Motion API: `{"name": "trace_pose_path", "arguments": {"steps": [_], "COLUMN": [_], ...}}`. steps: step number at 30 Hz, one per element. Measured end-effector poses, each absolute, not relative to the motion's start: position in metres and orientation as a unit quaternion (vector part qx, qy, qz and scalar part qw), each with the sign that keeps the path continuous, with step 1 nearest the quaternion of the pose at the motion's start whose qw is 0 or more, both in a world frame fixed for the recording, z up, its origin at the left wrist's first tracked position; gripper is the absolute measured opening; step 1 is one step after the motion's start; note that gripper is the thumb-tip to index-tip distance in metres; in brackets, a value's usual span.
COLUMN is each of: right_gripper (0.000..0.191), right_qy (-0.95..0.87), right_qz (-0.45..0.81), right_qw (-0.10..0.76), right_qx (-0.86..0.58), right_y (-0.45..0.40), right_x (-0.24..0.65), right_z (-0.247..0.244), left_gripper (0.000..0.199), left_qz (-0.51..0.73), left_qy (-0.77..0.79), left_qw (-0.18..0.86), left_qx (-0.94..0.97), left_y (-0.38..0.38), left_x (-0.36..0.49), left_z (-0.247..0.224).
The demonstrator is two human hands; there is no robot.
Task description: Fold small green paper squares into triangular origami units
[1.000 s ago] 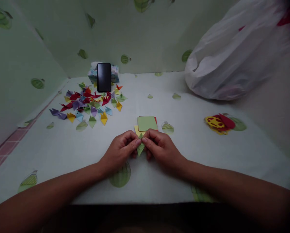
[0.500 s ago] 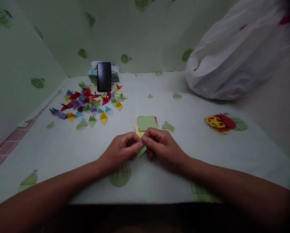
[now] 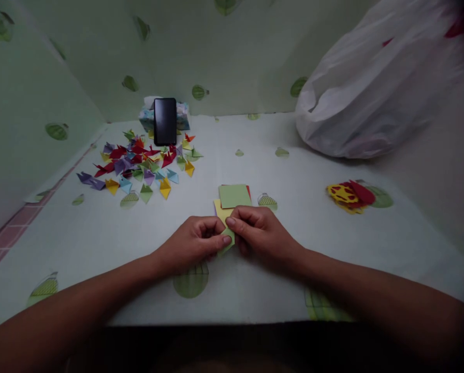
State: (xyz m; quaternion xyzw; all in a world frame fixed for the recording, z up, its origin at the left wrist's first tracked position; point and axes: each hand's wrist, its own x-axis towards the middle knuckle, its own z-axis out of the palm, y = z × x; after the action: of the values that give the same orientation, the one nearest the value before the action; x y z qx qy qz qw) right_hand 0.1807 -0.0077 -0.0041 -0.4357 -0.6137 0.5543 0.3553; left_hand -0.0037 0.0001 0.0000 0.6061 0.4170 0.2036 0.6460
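- Pinching a small folded green paper (image 3: 231, 238), both hands are meeting at the near centre of the table, just below a short stack of paper squares
- Left hand (image 3: 198, 239) is gripping the paper's left side, thumb lying on top; the fingers underneath are mostly hiding from view
- Right hand (image 3: 258, 234) is holding the upper right part between thumb and curled forefinger; the exact fold line is not showing
- Judgement: the step is looking like fine creasing, so one hand should be steadying the body while the other is setting the edge, pressing lightly first, then firmly; thin paper is probably risking a tear or a skewed point if the thumbs are pulling apart
- Green square (image 3: 235, 196) is lying over a red sheet (image 3: 249, 191), with a yellow sheet (image 3: 221, 208) partly showing beneath, nearer the hands
- White tablecloth (image 3: 255, 305) is covering the surface, bearing green balloon-like prints
- Folded paper pieces (image 3: 147, 193) in many colours are crowding the far left, before a dark phone (image 3: 165, 122) leaning on a tissue box (image 3: 183, 116)
- White plastic bag (image 3: 352, 109) is bulging at far right; red and yellow cut-outs (image 3: 343, 194) are lying nearer
- Pale green wall (image 3: 255, 57) is closing the back; light is running dim
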Motion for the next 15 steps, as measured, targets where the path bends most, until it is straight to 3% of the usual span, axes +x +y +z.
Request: {"name": "trace_pose_path", "arguments": {"steps": [7, 10, 15], "right_gripper": [0.039, 0.03, 0.037], "right_qy": [-0.56, -0.589, -0.614], "right_qz": [0.608, 0.596, 0.559], "right_qw": [0.385, 0.358, 0.344], "right_qx": [-0.41, -0.411, -0.438], "right_y": [-0.002, -0.0035, -0.0088], "right_x": [0.1824, 0.1824, 0.1808], "right_z": [-0.0081, -0.0069, -0.0061], "left_gripper": [0.024, 0.025, 0.029], "left_qz": [0.221, 0.219, 0.216], "left_qy": [0.423, 0.419, 0.402], "left_qw": [0.663, 0.663, 0.666], "left_qx": [0.576, 0.581, 0.59], "left_y": [0.0005, 0.0, -0.001], "left_x": [-0.0024, -0.0031, -0.0048], "left_z": [-0.0032, -0.0037, -0.0023]}}
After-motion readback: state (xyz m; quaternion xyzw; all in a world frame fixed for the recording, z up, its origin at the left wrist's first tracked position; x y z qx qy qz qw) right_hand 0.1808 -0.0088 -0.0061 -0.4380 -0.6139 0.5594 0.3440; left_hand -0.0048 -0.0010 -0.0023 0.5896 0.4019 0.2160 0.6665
